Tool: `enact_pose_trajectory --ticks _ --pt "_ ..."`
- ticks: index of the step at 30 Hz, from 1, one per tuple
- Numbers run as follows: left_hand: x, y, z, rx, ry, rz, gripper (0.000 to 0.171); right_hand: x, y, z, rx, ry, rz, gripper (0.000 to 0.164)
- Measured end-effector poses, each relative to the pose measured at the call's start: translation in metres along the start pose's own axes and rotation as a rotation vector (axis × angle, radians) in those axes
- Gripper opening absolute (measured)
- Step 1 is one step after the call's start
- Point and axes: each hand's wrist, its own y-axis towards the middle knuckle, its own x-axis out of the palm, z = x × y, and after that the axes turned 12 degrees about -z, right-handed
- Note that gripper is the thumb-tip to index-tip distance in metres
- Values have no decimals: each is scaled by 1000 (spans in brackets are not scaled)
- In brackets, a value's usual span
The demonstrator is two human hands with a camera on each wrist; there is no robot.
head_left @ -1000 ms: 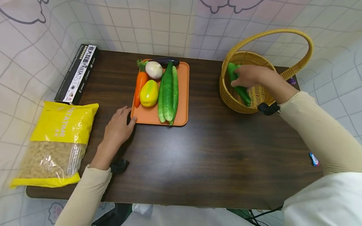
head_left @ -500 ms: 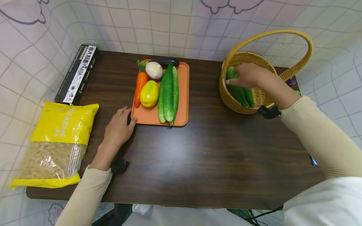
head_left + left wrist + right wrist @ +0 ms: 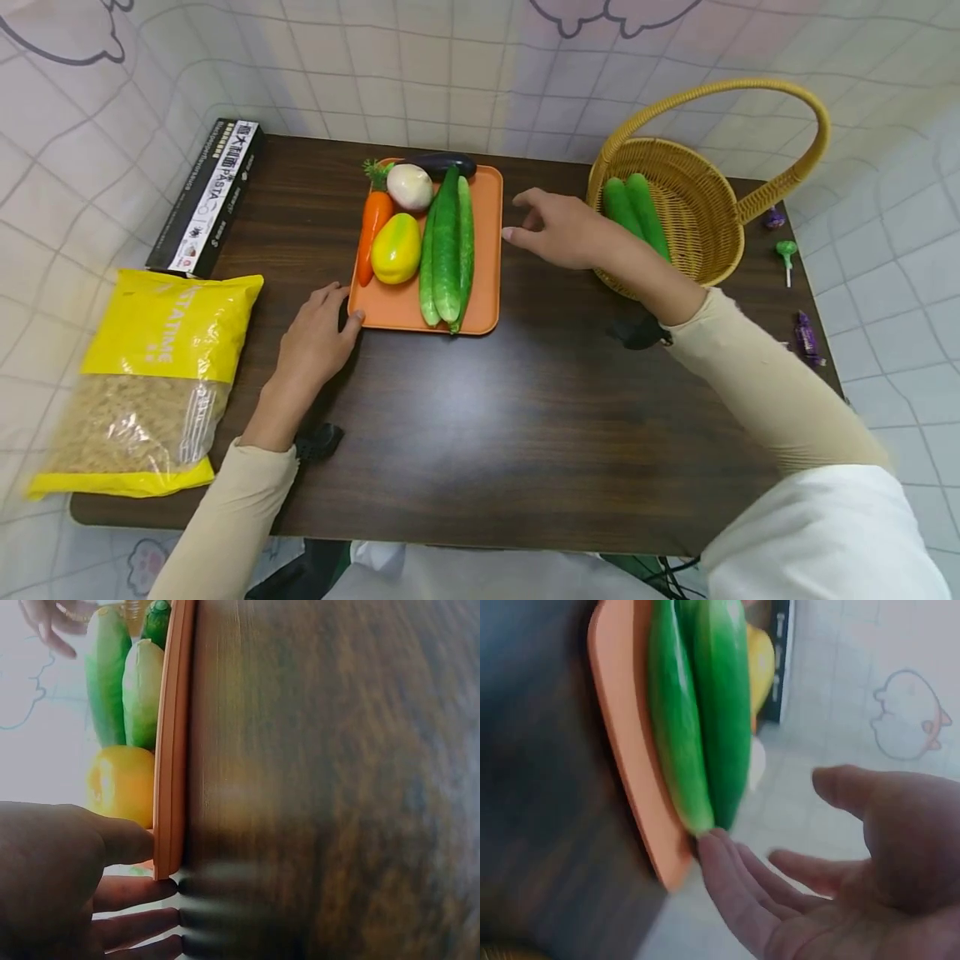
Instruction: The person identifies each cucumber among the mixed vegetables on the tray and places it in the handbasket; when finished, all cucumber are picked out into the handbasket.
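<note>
Right grip (image 3: 566, 229), empty, loosely half-spread, is nearer: cucumbers (image 3: 447, 250) just left, lengthwise to worktop (image 3: 555, 417) front edge; left grip (image 3: 317, 333), relaxed, touches tray (image 3: 487, 258).

On the surface (image 3: 480, 475), the tray (image 3: 488, 250) lies between the bag (image 3: 150, 383), left, and the basket (image 3: 708, 217), right. The box (image 3: 206, 200) lies behind the bag. On the tray, apparently 3 cucumbers (image 3: 447, 250) lie right of the carrot (image 3: 372, 227), the eggplant (image 3: 447, 162) behind. 2 more cucumbers (image 3: 648, 212) lie in the basket.

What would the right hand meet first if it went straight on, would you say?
Probably the orange tray or, if the right hand clears it, the nearest cucumber; the hand's height is unclear.
</note>
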Motion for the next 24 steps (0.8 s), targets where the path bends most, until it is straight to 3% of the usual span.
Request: enact_pose_trajectory --ticks 6,12,20,24 --pt "1 2 0 9 -5 -5 60 38 37 -11 -58 123 63 80" --pt "0 0 0 -1 -8 2 60 63 61 -35 32 95 120 88" --pt "0 2 0 -8 -1 -5 60 80 81 -55 74 53 218 93" --pt "0 2 0 -5 -4 -3 60 82 87 -59 101 29 221 94"
